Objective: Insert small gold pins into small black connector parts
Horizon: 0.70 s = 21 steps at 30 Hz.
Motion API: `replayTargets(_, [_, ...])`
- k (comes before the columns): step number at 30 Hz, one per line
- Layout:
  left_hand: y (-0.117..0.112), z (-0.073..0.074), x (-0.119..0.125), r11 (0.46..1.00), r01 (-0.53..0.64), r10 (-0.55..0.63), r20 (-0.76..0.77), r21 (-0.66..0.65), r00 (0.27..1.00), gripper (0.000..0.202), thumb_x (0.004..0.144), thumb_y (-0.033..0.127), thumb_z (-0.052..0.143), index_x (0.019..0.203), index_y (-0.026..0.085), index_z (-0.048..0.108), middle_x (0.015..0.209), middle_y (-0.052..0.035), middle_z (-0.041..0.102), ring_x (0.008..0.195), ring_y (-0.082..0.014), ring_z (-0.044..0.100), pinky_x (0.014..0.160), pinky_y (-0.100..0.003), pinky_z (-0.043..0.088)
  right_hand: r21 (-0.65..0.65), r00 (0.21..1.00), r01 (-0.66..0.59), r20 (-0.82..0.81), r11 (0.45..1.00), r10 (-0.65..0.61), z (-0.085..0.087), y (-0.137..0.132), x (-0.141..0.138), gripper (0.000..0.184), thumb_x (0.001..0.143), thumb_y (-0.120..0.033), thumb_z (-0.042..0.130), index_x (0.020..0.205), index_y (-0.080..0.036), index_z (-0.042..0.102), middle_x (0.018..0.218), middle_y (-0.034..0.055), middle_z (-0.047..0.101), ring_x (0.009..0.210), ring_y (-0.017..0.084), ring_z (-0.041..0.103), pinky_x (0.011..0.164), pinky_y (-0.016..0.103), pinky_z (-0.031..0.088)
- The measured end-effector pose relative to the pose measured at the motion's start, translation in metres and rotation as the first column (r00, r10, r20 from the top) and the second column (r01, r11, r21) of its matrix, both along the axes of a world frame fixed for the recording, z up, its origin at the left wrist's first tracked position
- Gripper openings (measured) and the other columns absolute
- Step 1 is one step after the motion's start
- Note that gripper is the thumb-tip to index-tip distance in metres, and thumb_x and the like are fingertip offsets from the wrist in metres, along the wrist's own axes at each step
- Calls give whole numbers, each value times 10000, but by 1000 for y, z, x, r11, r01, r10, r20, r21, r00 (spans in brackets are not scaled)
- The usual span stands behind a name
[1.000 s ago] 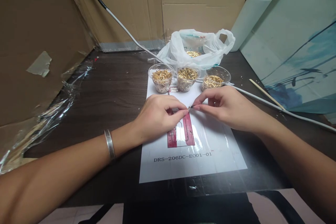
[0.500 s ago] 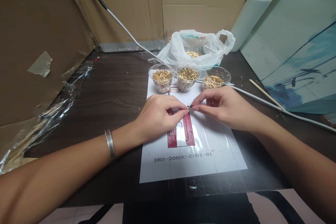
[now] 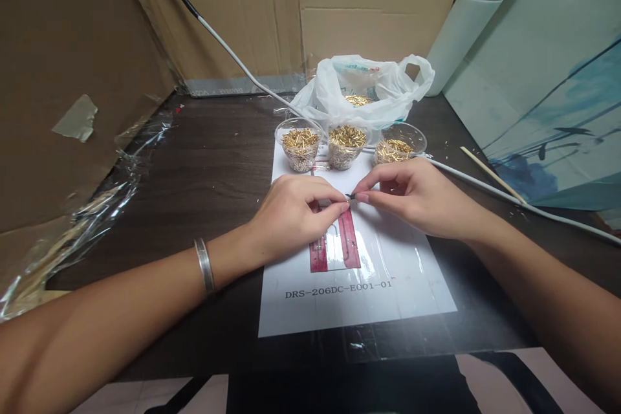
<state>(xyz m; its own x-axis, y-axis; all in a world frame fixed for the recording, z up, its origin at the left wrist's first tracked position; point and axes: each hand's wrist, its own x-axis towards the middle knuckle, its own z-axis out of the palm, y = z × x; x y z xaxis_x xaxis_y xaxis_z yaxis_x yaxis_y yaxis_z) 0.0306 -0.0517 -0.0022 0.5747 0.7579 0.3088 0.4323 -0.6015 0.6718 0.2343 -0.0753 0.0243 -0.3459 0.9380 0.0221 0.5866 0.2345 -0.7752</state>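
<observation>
My left hand [image 3: 291, 217] and my right hand [image 3: 412, 197] meet fingertip to fingertip over a white printed sheet [image 3: 354, 297]. Both are pinched on one tiny dark and metal part [image 3: 350, 197] held between them. Under the fingers, a dark red rectangle with shiny strips [image 3: 339, 249] is printed or fixed on the sheet. A silver bangle [image 3: 204, 265] is on my left wrist. Three clear cups of small gold pins stand just beyond the hands: left cup [image 3: 298, 142], middle cup [image 3: 345, 141], right cup [image 3: 398, 145].
A white plastic bag [image 3: 369, 87] with more gold pins sits behind the cups. A white cable [image 3: 485, 184] runs across the dark table [image 3: 213, 162], and a thin wooden stick [image 3: 490, 165] lies at right. Cardboard walls stand left and behind; crumpled clear film [image 3: 92, 207] lies at left.
Almost nothing differs; my right hand's fingers have shifted slightly at the pinch while both hands stay over the sheet.
</observation>
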Motion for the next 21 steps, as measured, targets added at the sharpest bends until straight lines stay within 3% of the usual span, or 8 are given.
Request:
replayTargets(14, [0, 0, -1, 1000, -1, 1, -6, 1, 1000, 108, 797, 176, 670, 775, 183, 776, 720, -3, 732, 625, -118, 620, 588, -240, 444, -78, 997, 41, -58, 996, -46, -5, 1, -4, 177, 834, -289, 622, 779, -166, 737, 625, -15, 609, 544, 90, 398, 516, 259, 297])
replayTargets(21, [0, 1, 0, 1000, 3, -3, -2, 12, 1000, 109, 800, 175, 672, 754, 171, 770, 699, -1, 721, 602, -110, 602, 574, -239, 430, -120, 993, 54, -98, 991, -66, -7, 2, -5, 160, 813, -297, 652, 766, -167, 732, 666, -4, 647, 576, 97, 456, 534, 255, 324])
